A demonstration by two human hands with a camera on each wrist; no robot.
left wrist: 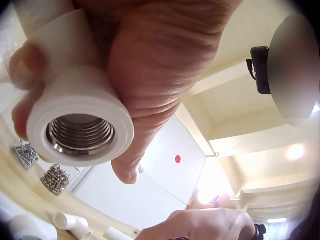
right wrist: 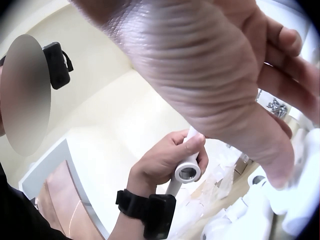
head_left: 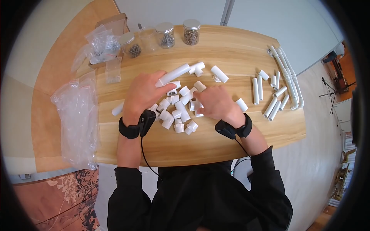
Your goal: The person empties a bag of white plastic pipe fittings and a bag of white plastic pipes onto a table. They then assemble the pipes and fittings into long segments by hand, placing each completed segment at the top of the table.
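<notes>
My left hand (head_left: 140, 94) grips a white plastic pipe assembly above the table's left-middle part. One pipe (head_left: 175, 74) sticks out past the fingers to the upper right; another white pipe end (head_left: 117, 109) shows in line with it beyond the wrist. In the left wrist view the palm and fingers wrap a white tee fitting (left wrist: 80, 102), its metal-threaded opening towards the camera. My right hand (head_left: 217, 102) reaches over the right side of a pile of white fittings (head_left: 182, 109), fingers extended. Its thumb (right wrist: 277, 167) overlaps the fittings in the right wrist view.
Two tees (head_left: 197, 68) (head_left: 219, 74) lie beyond the pile. Cut pipes (head_left: 255, 91) and a joined pipe frame (head_left: 287, 77) occupy the right side. Screw jars (head_left: 165, 36) (head_left: 191, 34) stand along the back edge. Plastic bags (head_left: 77, 115) lie on the left.
</notes>
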